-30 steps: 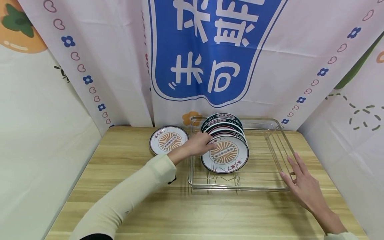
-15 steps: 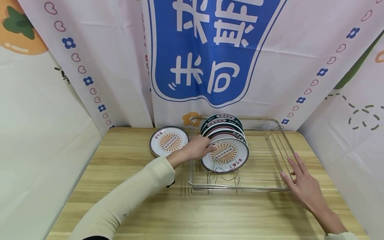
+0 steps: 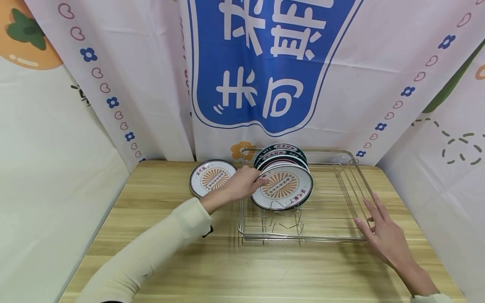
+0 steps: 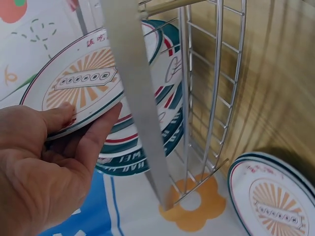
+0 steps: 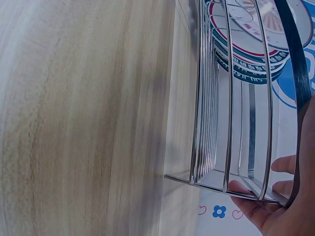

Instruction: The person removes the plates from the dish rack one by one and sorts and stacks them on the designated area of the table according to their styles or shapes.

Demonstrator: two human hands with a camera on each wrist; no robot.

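My left hand (image 3: 242, 184) pinches the left edge of a round white plate (image 3: 282, 189) with an orange sunburst design. In the left wrist view the thumb (image 4: 61, 115) lies on the plate's face and the fingers are behind it. The plate leans in front of several green-rimmed plates (image 3: 282, 147) standing in a wire dish rack (image 3: 333, 238). At the rack's right end my right hand (image 3: 384, 235) holds the side rail, its fingers (image 5: 285, 164) around the metal band in the right wrist view.
Another sunburst plate (image 3: 210, 179) lies flat on the wooden table (image 3: 265, 273), just left of the rack. Behind the table hangs a printed cloth (image 3: 159, 84) with a blue sign. The rack's right half shows bare wires (image 3: 329, 202).
The front plate has risen and tilted in my left hand, now covering more of the plates behind it. My left forearm has drawn slightly left. My right hand stays in place.
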